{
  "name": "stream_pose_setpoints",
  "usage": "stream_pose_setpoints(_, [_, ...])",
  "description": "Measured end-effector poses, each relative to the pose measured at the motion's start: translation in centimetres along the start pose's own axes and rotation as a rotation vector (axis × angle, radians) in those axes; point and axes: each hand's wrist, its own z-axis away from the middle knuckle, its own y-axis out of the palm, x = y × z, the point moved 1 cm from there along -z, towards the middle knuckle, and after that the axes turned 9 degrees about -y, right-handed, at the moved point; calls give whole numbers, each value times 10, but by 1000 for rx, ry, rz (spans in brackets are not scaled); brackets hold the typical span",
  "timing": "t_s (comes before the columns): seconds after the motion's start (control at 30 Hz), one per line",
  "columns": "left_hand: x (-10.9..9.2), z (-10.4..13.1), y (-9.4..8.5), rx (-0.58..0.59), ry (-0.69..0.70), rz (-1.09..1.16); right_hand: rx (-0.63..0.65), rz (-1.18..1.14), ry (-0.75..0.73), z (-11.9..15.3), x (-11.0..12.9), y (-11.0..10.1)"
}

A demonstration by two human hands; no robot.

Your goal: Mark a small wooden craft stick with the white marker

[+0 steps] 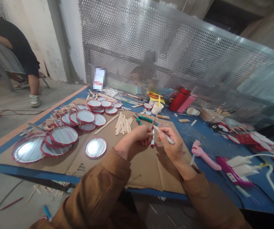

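Note:
My left hand (143,136) is closed, its fingers pinched round something small that I cannot make out. Between the hands stands a white and red marker (152,139), close to the left fingertips. My right hand (171,141) is closed round a white pen (167,137), which slants across its fingers. Both hands are over a brown cardboard sheet (141,175). Just beyond them lie green-handled pliers (148,119) and a bundle of wooden sticks (123,123). A round mirror with a red rim (96,148) rests left of my left forearm.
Stacked red-rimmed mirrors (64,136) fill the left side. On the right are a pink glue gun (204,155), a purple power strip (234,171) and cables. Red bottle (179,99) and paper cup (157,108) stand behind, before a perforated metal screen (186,57). A person (17,44) sits far left.

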Motion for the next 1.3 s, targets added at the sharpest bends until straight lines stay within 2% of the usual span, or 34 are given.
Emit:
stream_pose_setpoints(0.1, [3, -2, 1, -18, 37, 14, 25, 8, -2, 0, 0, 0])
stream_pose_setpoints(0.27, [0, -2, -1, 20, -14, 0, -51, 43, 32, 2, -4, 0])
stream_pose_setpoints(0.43, [-3, 2, -2, 11, -14, -4, 0, 27, 17, 1, -2, 0])
stream_pose_setpoints(0.6, [-1, 0, 0, -28, 3, -1, -48, 42, 43, 2, -3, -1])
stream_pose_setpoints(0.77, [1, -3, 0, 1, 7, 12, -17, 29, 20, 2, -3, 0])
stream_pose_setpoints(0.9, [2, -4, 0, 5, -3, 10, -49, 31, 41, 1, -4, -1])
stream_pose_setpoints(1.1, [1, -2, 1, -26, 18, 15, -11, 20, -27, 0, -3, 0])
stream_pose_setpoints(1.3, [2, -5, 0, 12, -5, -5, -27, 22, -29, 0, -3, 0])
